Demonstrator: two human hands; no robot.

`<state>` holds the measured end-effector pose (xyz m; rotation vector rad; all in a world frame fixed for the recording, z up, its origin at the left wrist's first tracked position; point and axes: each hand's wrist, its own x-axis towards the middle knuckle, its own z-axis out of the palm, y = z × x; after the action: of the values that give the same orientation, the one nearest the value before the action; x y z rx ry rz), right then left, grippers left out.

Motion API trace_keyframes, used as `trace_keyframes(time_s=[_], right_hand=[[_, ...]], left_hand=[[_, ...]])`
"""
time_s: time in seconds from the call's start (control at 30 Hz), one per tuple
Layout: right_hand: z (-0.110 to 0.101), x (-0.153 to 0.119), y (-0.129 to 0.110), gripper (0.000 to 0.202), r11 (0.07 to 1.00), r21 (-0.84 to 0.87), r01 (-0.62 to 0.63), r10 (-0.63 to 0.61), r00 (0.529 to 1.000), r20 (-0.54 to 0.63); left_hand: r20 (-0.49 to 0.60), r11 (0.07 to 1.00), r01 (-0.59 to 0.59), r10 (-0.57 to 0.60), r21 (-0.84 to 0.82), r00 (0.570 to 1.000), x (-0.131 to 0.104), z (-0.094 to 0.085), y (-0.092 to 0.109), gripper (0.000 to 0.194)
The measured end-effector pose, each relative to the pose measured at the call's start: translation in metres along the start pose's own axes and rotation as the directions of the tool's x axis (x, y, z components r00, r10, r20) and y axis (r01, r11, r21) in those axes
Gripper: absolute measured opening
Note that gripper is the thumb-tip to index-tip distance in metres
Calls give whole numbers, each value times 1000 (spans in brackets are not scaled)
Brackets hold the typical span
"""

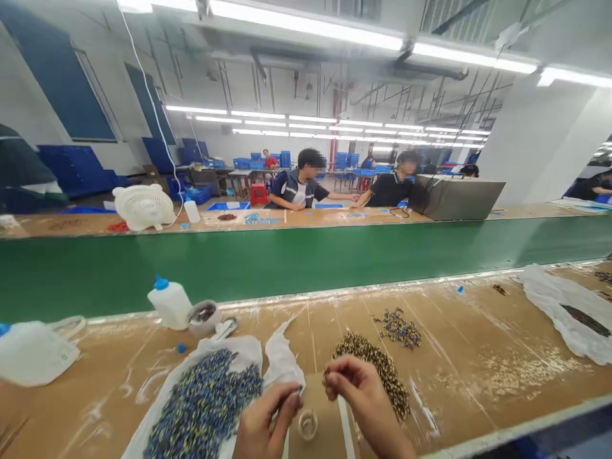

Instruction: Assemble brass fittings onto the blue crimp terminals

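Observation:
Near the bottom centre of the head view, my left hand is closed in a pinch on a tiny dark piece at its fingertips. My right hand pinches a small brownish piece, a short way to the right of the left fingertips. Between and below the hands stands a small round clear cup. A large pile of blue and yellow pieces lies on white plastic to the left. Behind and beside my right hand is a pile of gold-brown pieces.
A smaller blue-brown pile lies farther back. White bottles with blue caps and a round container stand at the left. A green conveyor belt crosses beyond the table. Two people sit behind it, near a white fan and a metal box.

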<state>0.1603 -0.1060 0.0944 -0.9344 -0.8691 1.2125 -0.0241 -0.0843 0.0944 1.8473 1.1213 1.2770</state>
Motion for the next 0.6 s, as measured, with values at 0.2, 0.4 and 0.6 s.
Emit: trace_keyframes(time_s=[0.2,0.4,0.6], right_hand=[[12,-8,-30,20,993,-102,62,-62,998,0],[25,-19,-31,13,986,-140,96,-93,995,27],[32,-23,-25,11,988,-122,91,-85,995,55]], left_hand=[[131,998,-47,43,31,990,5,-6,35,17],[118,984,-166,157,71,981,3,-11,49,12],[136,978,-196,186,66,973,4,-17,52,13]])
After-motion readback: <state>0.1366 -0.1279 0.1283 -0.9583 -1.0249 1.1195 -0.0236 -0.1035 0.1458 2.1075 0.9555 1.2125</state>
